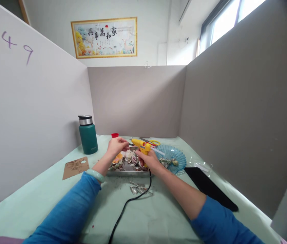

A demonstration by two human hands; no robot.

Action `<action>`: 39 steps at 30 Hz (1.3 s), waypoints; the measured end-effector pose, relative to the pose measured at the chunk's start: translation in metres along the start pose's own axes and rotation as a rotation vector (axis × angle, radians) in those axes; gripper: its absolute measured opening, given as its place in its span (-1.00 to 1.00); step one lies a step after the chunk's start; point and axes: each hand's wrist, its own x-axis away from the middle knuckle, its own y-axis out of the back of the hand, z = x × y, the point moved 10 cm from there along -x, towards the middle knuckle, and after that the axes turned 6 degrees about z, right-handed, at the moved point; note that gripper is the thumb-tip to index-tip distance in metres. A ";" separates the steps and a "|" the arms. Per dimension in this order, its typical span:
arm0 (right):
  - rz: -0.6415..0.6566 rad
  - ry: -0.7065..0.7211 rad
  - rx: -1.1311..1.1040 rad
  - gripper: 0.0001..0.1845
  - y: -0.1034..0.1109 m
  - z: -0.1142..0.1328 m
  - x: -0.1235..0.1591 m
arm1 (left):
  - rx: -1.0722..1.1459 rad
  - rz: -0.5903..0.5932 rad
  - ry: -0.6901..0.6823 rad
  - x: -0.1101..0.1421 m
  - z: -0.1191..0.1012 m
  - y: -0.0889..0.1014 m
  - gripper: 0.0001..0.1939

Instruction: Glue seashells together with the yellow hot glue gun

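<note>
My right hand (pixel 149 160) grips a yellow glue gun (pixel 141 145) whose nozzle points left, above a metal tray (pixel 130 173) filled with seashells. My left hand (pixel 116 145) is closed in a pinch just left of the nozzle, holding something too small to make out. The gun's black cord (pixel 130 203) runs from under my right hand toward me across the table. Both arms wear blue sleeves, and a pale green bangle (pixel 95 175) sits on my left wrist.
A teal flask (pixel 88 134) stands at the left. A brown card (pixel 75 167) lies in front of it. A blue glass dish (pixel 175 156), yellow scissors (pixel 152 142), a red cap (pixel 114 135), a black strip (pixel 209 188) and small metal pieces (pixel 139 189) lie around. Grey partitions enclose the table.
</note>
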 end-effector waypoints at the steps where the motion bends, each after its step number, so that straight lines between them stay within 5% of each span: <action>1: -0.007 -0.004 -0.011 -0.68 0.000 0.000 0.000 | 0.002 0.000 -0.001 0.000 0.000 0.000 -0.85; 39: 0.001 -0.001 0.010 -0.69 -0.001 0.006 0.002 | -0.270 -0.097 -0.178 -0.001 -0.011 0.007 -0.96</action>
